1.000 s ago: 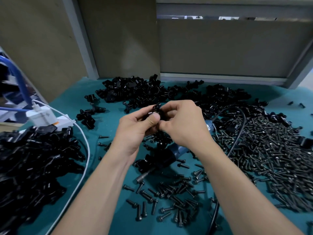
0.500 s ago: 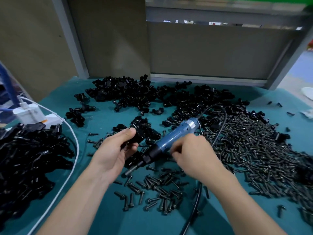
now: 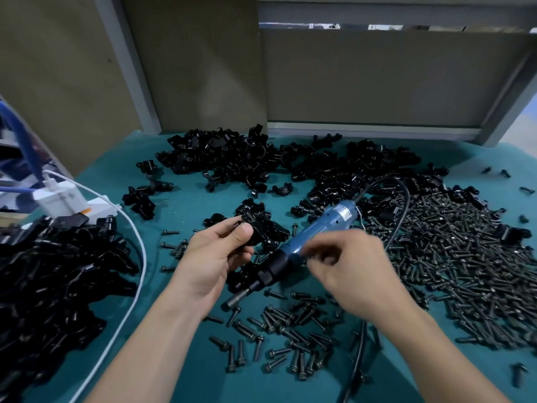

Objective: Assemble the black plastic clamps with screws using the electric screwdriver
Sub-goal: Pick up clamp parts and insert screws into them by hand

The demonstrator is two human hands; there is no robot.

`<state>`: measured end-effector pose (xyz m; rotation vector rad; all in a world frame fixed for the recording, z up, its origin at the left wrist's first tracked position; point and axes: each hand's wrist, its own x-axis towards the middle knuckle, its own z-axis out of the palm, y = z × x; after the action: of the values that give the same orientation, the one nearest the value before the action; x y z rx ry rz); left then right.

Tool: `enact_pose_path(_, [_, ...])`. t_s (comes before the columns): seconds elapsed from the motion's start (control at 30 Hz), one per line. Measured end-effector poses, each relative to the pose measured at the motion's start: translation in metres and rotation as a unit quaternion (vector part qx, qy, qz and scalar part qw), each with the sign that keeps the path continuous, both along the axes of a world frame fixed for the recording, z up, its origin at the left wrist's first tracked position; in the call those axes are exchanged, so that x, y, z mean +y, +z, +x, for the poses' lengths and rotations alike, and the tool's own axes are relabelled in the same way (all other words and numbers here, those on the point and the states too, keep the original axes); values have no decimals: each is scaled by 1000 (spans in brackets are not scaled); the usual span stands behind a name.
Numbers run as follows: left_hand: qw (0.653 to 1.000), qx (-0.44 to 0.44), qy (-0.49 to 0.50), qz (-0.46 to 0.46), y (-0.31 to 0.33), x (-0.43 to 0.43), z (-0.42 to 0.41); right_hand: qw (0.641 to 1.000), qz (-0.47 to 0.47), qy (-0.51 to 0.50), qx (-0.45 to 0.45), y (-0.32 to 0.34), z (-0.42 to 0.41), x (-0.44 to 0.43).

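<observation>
Splitting up from a second earlier, when both were pinched together on one part, my hands now worked separately. My left hand [image 3: 215, 257] alone kept the black clamp [image 3: 252, 232], pinched between thumb and fingertips, low over the middle of the table [image 3: 189, 205]. My right hand [image 3: 354, 271] had dropped to the blue body of the electric screwdriver [image 3: 316, 234]. The tool lay on the table among loose screws [image 3: 290, 344], bit toward the near edge, just beside the clamp. The right hand was motion-blurred, fingers curled; I couldn't tell if the grip had closed on the tool.

My read: hand-fitting was done and driving came next, with the tool not lifted yet.

For writing, a white label [image 3: 344, 213] sat near the tool's cord end, its print too small to read. The white charger [image 3: 62, 199] at the left edge showed nothing legible.
</observation>
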<state>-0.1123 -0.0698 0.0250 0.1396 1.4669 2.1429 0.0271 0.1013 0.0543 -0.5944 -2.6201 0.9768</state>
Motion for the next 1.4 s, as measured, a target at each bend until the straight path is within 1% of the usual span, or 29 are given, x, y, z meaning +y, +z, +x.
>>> enact_pose_path(0.07, [1000, 17, 7, -4, 0, 1, 1, 994, -64, -22, 86, 12, -5, -1])
enact_pose_path(0.13, [999, 36, 10, -14, 0, 2, 3, 984, -123, -19, 132, 24, -17, -5])
enact_pose_path(0.23, [998, 56, 6, -29, 1, 4, 5, 967, -204, -6, 152, 33, -41, -14])
enact_pose_path(0.33, [996, 78, -3, -36, 1, 4, 6, 951, -261, 13, 163, 31, -56, -19])
enact_pose_path(0.43, [994, 104, -11, -39, 1, 4, 7, 940, -303, 43, 152, 22, -59, -21])
enact_pose_path(0.57, [992, 117, -6, -52, -1, 6, 8, 938, -312, 54, 143, 13, -59, -21])
enact_pose_path(0.7, [991, 125, 8, -46, -3, 6, 9, 941, -298, 34, 155, 14, -59, -20])
enact_pose_path(0.83, [992, 123, 20, -34, -2, 7, 11, 948, -281, 16, 149, 16, -59, -17])
enact_pose_path(1.03, [987, 153, 24, -36, -1, 6, 11, 959, -252, 30, 127, 17, -58, -16])
enact_pose_path(1.23, [974, 215, 35, -69, -2, 6, 11, 957, -274, 61, 81, 17, -57, -8])
enact_pose_path(1.4, [964, 247, 36, -92, -4, 6, 11, 947, -307, 52, 85, 12, -60, -12])
